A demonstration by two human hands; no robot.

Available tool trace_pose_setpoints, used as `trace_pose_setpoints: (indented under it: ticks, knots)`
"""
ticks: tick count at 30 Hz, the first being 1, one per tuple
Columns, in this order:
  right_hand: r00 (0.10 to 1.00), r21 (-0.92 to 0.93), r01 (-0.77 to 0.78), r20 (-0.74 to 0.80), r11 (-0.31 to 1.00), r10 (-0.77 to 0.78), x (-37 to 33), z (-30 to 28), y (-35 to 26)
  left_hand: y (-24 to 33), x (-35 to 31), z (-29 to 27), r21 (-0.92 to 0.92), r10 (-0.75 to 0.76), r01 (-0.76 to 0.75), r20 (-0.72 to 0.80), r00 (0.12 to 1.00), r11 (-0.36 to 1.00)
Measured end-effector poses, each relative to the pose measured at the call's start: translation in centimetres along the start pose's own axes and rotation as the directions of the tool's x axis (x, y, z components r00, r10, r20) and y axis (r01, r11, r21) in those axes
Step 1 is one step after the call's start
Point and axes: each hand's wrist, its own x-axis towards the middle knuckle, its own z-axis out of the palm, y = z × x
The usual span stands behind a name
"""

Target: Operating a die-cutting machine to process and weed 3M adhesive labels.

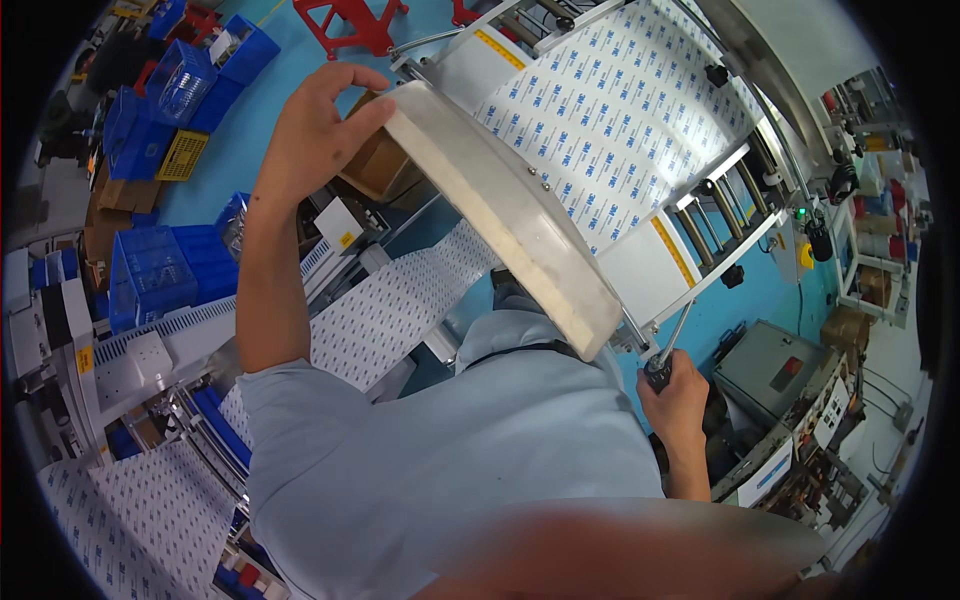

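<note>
Blurred shape (610, 545), left hand (322, 125) gripping metal cover (505, 205), right hand (681, 396) clenching screwdriver (659, 373), blue bin (250, 64) holding something white (222, 47)

The left hand (318, 130) is at the far-left end of the cover (510, 205); the right hand (680, 398), with a screwdriver (659, 369) in it, is near the other. Beyond, a sheet (620, 110) lies on the machine (645, 258). Bins (140, 285) stand left, a cabinet (768, 365) right.
</note>
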Motion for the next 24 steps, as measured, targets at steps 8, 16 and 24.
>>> trace_pose_setpoints:
  ticks: [8, 16, 24]
  knots:
    - [1.0, 0.004, -0.004, 0.013, 1.0, 0.004, 0.3, 0.1, 0.3, 2.5, -0.4, 0.6, -0.033, 0.398, -0.398, 0.153, 0.904, 0.917]
    - [1.0, -0.001, -0.018, 0.023, 1.0, 0.018, 0.0, 0.2, 0.5, 4.4, -0.1, 1.3, -0.124, 0.528, -0.516, 0.3, 0.794, 0.847]
    - [1.0, 0.017, -0.004, -0.018, 1.0, 0.004, 0.2, 0.3, 0.2, 5.3, -0.5, 1.9, -0.231, 0.558, -0.508, 0.381, 0.737, 0.83]
